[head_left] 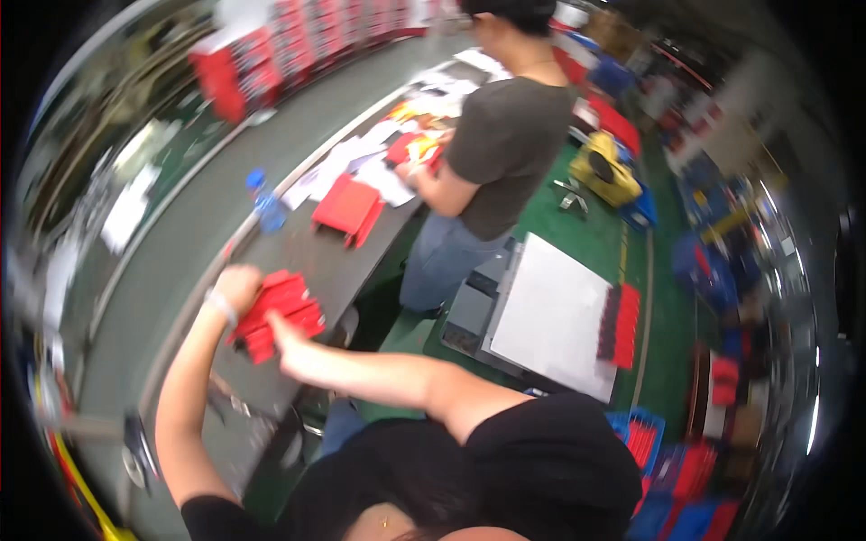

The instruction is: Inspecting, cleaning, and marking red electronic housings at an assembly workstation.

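A group of red plastic pieces [287, 307] with dark ends lies side by side on the grey work table [329, 270] in front of me. My left hand [238, 288] is curled against their far left side, a pale band round its wrist. From the right, my right hand [289, 347] reaches over the near side of the same pieces, its fingers on them. Both hands hold the pieces between them; blur hides the fingertips. Beyond them, a single red plastic case [347, 209] rests on the table.
A blue-capped bottle [265, 200] stands by the conveyor belt [203, 261]. A co-worker [510, 135] handles a red item beside scattered papers [370, 171]. Right of me, a white-topped surface [550, 307] bears a row of red pieces [621, 326]. Red boxes [307, 45] are stacked at the far left.
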